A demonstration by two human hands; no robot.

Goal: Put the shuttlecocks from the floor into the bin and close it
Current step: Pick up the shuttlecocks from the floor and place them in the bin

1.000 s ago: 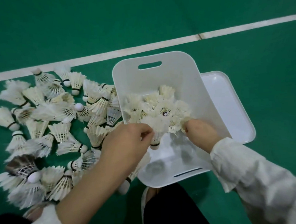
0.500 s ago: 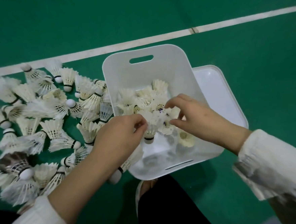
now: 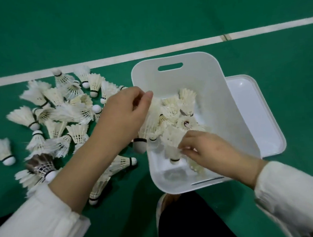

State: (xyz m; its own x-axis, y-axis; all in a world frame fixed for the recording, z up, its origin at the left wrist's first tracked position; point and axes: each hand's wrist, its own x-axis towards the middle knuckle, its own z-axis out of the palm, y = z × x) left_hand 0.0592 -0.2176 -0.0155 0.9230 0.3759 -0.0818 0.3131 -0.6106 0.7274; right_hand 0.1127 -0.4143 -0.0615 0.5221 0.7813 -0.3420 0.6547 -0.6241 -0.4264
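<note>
A white plastic bin (image 3: 213,88) with a handle slot stands on the green floor, holding several white feather shuttlecocks (image 3: 177,109). My left hand (image 3: 122,119) hovers at the bin's left rim and pinches the feathers of a shuttlecock (image 3: 144,136) that hangs cork down. Inside the bin, my right hand (image 3: 208,150) pinches the feathers of another shuttlecock (image 3: 173,152), cork down near the bottom. Many more shuttlecocks (image 3: 59,114) lie scattered on the floor left of the bin.
The bin's white lid (image 3: 259,115) lies on the floor behind the bin's right side. A white court line (image 3: 147,52) crosses the floor beyond it. My dark trouser leg and a shoe (image 3: 177,209) are just in front of the bin.
My left hand has risen and moved toward the bin's left rim with a shuttlecock. My right hand has dropped lower inside the bin, now pinching a shuttlecock near the bottom.
</note>
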